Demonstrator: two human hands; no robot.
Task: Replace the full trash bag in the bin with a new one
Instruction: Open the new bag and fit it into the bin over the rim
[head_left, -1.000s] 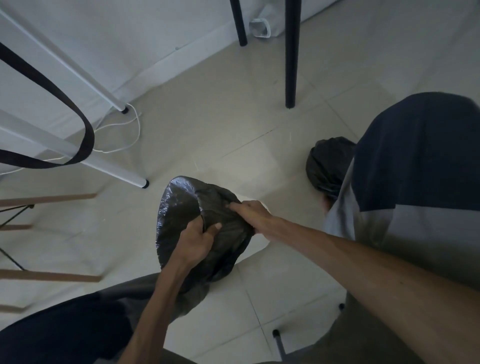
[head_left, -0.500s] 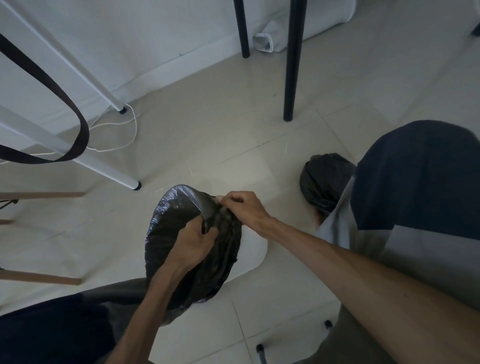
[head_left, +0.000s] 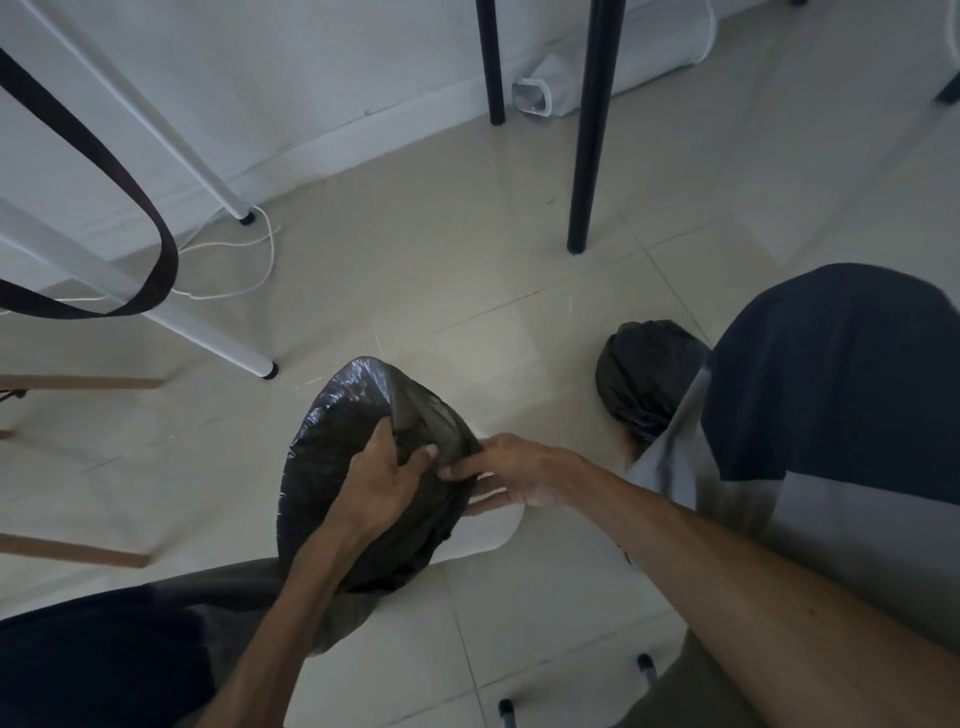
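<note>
A black trash bag covers the mouth of a white bin, whose pale rim shows at the bag's lower right. My left hand grips the bag's plastic near its middle. My right hand pinches a fold of the same bag at the bin's right rim. A second black trash bag, bunched into a ball, lies on the floor to the right, partly hidden behind my right knee.
Two black table legs stand at the back. White rack legs, a hanging dark strap and a white cable are at left. Wooden chair legs lie far left. My knees frame the bin.
My right hand has slid from the top of the bag down to the bin's right rim, pulling a fold with it. The left hand keeps its grip. The view has shifted slightly.
</note>
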